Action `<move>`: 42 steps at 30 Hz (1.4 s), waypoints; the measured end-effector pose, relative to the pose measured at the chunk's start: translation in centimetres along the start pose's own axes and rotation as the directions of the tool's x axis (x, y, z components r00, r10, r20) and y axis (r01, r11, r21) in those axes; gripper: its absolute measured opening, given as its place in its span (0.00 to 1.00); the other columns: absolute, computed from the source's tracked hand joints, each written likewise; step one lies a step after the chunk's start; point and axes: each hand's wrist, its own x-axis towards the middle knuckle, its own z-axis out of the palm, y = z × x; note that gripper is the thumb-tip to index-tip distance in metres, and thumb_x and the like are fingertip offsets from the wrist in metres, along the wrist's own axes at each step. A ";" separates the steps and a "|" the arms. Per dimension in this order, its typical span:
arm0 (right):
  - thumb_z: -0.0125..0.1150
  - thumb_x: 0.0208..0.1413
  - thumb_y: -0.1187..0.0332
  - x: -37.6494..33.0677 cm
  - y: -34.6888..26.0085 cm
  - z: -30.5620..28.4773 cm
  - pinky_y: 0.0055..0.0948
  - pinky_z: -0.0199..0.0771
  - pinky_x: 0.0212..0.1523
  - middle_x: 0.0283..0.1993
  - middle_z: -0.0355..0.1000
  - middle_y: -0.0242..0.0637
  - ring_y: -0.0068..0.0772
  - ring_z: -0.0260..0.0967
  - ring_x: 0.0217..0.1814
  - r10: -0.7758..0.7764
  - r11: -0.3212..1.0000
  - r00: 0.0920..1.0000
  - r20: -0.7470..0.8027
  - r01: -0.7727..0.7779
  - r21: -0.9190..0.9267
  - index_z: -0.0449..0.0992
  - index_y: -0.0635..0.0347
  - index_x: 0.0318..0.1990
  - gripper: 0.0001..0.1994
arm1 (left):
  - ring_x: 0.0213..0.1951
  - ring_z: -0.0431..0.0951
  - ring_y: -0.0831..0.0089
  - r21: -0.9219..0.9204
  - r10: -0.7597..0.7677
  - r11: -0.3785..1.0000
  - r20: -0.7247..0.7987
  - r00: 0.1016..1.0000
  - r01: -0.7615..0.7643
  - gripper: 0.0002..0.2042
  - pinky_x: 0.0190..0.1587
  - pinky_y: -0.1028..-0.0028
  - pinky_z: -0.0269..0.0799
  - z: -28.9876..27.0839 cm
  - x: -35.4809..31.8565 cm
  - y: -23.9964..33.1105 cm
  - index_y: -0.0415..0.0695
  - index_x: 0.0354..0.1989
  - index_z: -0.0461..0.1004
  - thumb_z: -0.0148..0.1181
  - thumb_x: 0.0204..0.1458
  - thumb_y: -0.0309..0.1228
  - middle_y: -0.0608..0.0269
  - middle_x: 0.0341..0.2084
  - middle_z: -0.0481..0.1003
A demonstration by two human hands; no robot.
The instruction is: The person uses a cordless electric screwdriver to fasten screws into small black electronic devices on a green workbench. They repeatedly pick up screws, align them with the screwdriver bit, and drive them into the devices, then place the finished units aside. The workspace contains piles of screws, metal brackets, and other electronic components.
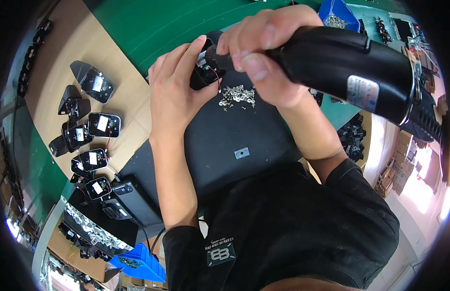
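Observation:
My left hand point(172, 94) is closed around a black plastic housing point(201, 80) with a circuit board and a thin red wire inside. My right hand point(271, 46) grips a black electric screwdriver point(327, 58) near its front end. The nose of the screwdriver points left into the housing; its bit is hidden, so contact with a screw cannot be made out. Just below the housing, a pile of small silver screws point(238, 95) lies on the black mat point(212, 145). A small grey metal plate point(241, 153) rests on the mat nearer to me.
Several similar black housings point(104, 124) with boards and wires lie on a cardboard sheet point(130, 104) at left. Beside them is a dark smartphone point(135, 199). Blue bins stand at far right point(351, 19) and lower left point(149, 264). Black parts point(352, 138) fill a box at right.

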 end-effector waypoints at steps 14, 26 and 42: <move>0.54 0.53 0.74 -0.2 -7.4 0.1 0.40 0.71 0.45 0.33 0.65 0.33 0.28 0.66 0.31 -0.193 0.963 0.978 0.081 0.204 -0.176 0.65 0.52 0.52 0.18 | 0.48 0.73 0.54 0.404 -0.100 0.908 -0.040 0.994 0.108 0.34 0.53 0.60 0.65 -4.2 -1.1 -0.5 0.47 0.57 0.70 0.73 0.35 0.35 0.54 0.45 0.76; 0.55 0.52 0.76 -4.3 -8.0 -4.2 0.42 0.75 0.37 0.28 0.68 0.38 0.30 0.66 0.28 -0.105 0.783 0.987 -0.122 0.006 -0.623 0.66 0.67 0.51 0.18 | 0.52 0.70 0.50 0.403 -0.221 0.871 -0.189 0.957 0.280 0.32 0.57 0.58 0.64 -7.2 -3.6 -1.9 0.42 0.57 0.70 0.71 0.40 0.34 0.47 0.49 0.73; 0.58 0.53 0.72 -5.0 -10.5 -3.8 0.40 0.73 0.40 0.29 0.65 0.34 0.29 0.66 0.29 -0.125 0.941 0.983 -0.132 0.076 -0.330 0.60 0.60 0.54 0.21 | 0.38 0.74 0.59 0.107 -0.153 0.987 0.443 0.883 0.117 0.20 0.40 0.64 0.73 -5.3 -7.9 11.1 0.40 0.43 0.76 0.71 0.39 0.30 0.58 0.39 0.72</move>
